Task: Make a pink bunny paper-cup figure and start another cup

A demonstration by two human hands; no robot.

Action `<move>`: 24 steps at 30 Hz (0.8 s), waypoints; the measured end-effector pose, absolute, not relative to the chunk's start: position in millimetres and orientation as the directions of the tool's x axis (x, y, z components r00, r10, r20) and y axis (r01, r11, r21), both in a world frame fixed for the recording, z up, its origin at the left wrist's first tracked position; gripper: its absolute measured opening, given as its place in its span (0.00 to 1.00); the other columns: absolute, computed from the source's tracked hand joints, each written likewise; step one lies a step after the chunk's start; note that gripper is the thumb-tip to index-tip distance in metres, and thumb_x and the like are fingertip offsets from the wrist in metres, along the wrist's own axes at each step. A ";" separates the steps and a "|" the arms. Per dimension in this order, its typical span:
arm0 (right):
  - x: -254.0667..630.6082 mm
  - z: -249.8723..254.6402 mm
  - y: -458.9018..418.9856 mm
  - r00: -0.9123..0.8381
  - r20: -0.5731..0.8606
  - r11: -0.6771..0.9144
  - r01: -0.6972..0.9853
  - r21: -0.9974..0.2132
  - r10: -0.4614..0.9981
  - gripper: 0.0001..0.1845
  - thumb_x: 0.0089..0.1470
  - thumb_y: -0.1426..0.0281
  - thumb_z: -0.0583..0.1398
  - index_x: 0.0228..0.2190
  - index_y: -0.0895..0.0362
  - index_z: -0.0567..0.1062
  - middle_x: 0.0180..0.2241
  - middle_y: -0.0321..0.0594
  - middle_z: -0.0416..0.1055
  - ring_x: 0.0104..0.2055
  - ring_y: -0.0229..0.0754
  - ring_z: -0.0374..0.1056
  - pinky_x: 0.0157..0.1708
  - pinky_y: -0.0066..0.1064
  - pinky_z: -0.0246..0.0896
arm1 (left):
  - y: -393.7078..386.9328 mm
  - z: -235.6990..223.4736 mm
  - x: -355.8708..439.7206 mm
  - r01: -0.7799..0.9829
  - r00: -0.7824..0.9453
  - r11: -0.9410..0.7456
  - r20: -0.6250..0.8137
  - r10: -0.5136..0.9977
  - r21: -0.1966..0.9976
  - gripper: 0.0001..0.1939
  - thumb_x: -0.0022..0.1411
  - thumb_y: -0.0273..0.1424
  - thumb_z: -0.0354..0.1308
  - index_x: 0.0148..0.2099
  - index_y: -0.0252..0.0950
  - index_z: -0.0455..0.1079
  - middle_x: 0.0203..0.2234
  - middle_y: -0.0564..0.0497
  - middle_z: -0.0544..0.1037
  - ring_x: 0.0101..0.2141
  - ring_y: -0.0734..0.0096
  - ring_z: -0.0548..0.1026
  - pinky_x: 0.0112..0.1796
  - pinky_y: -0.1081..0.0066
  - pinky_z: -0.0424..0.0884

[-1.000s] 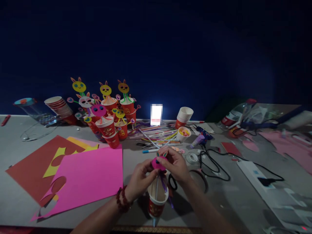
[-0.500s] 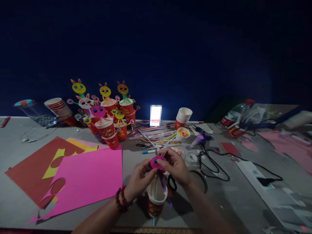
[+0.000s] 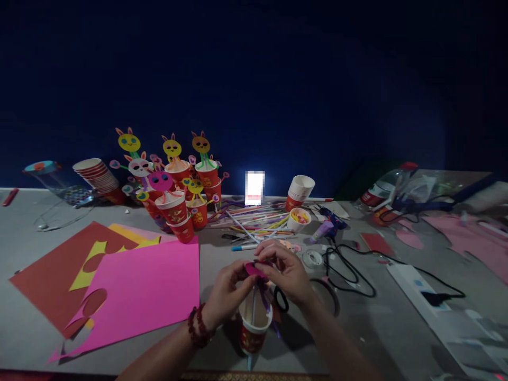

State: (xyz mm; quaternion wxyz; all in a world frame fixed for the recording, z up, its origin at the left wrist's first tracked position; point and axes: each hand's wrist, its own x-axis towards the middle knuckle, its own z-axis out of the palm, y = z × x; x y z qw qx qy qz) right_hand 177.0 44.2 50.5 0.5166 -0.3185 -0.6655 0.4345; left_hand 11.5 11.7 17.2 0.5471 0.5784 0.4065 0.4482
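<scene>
Between both hands is a pink paper face (image 3: 254,269), pinched at its edges above a red-and-white paper cup (image 3: 254,338). My left hand (image 3: 228,286), with a dark red bead bracelet at the wrist, grips its left side. My right hand (image 3: 286,272) is closed on the right side, fingers over the top. A pale stick (image 3: 254,304) runs from below the face down into the cup, and a purple strip (image 3: 264,297) hangs beside it. The ears are mostly hidden by my fingers. Black-handled scissors (image 3: 281,299) lie behind the cup, partly covered by my right hand.
Finished cup rabbits (image 3: 172,203) stand at the back left, near stacked cups (image 3: 97,177). Pink paper (image 3: 154,291) lies left. Pipe cleaners (image 3: 257,219), a glue stick (image 3: 321,231), tape (image 3: 312,258), a glue gun (image 3: 333,219) with black cord and a power strip (image 3: 416,288) lie right.
The pink face has tipped back between my fingers, so its front and ears show less than before. Both hands stay almost in place over the cup.
</scene>
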 end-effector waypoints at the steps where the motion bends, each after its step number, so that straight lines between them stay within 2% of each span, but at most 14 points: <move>1: 177.0 50.6 44.3 -0.264 0.400 0.408 -0.028 -0.913 0.878 0.02 0.52 0.70 0.66 0.28 0.52 0.77 0.35 0.40 0.73 0.42 0.46 0.70 0.43 0.35 0.65 | 11.6 17.4 11.6 -0.025 0.269 -0.068 0.073 0.960 0.997 0.10 0.64 0.37 0.59 0.38 0.35 0.74 0.29 0.50 0.78 0.29 0.71 0.75 0.32 0.76 0.69; 5: 176.6 50.1 44.8 -0.252 0.334 0.328 -0.066 -0.942 0.908 0.03 0.51 0.68 0.67 0.28 0.52 0.77 0.34 0.40 0.74 0.42 0.45 0.70 0.43 0.35 0.66 | 10.9 19.8 11.9 -0.018 0.273 -0.062 0.065 0.960 0.998 0.10 0.64 0.37 0.59 0.40 0.35 0.74 0.27 0.50 0.78 0.29 0.70 0.76 0.33 0.75 0.70; 9: 176.2 50.7 44.4 -0.237 0.298 0.286 -0.085 -0.955 0.925 0.04 0.50 0.68 0.68 0.27 0.53 0.78 0.35 0.41 0.75 0.40 0.45 0.71 0.42 0.36 0.67 | 10.5 21.5 12.0 -0.020 0.277 -0.089 0.091 0.957 0.996 0.11 0.64 0.37 0.58 0.42 0.34 0.74 0.32 0.47 0.80 0.32 0.68 0.77 0.35 0.74 0.71; 13: 176.9 52.6 44.6 -0.225 0.373 0.376 -0.031 -0.926 0.900 0.03 0.51 0.70 0.67 0.27 0.53 0.78 0.34 0.41 0.76 0.40 0.46 0.72 0.43 0.37 0.67 | 9.1 21.4 11.1 0.005 0.280 -0.163 0.155 0.947 0.987 0.11 0.66 0.36 0.57 0.43 0.34 0.74 0.35 0.46 0.81 0.36 0.67 0.77 0.38 0.73 0.71; 17: 178.1 51.5 46.6 -0.239 0.465 0.472 -0.029 -0.881 0.852 0.02 0.52 0.73 0.66 0.30 0.53 0.79 0.34 0.41 0.77 0.40 0.45 0.72 0.42 0.36 0.67 | 7.0 21.0 9.5 -0.007 0.284 -0.166 0.161 0.945 0.986 0.11 0.66 0.36 0.57 0.46 0.35 0.74 0.37 0.46 0.80 0.37 0.66 0.77 0.39 0.72 0.71; 24: 180.4 47.8 48.2 -0.240 0.560 0.584 0.036 -0.811 0.793 0.07 0.53 0.76 0.65 0.32 0.52 0.80 0.35 0.40 0.78 0.41 0.45 0.72 0.43 0.38 0.66 | 5.8 22.1 9.0 -0.019 0.302 -0.159 0.157 0.940 0.987 0.11 0.66 0.36 0.56 0.44 0.34 0.73 0.35 0.46 0.79 0.36 0.65 0.77 0.39 0.70 0.71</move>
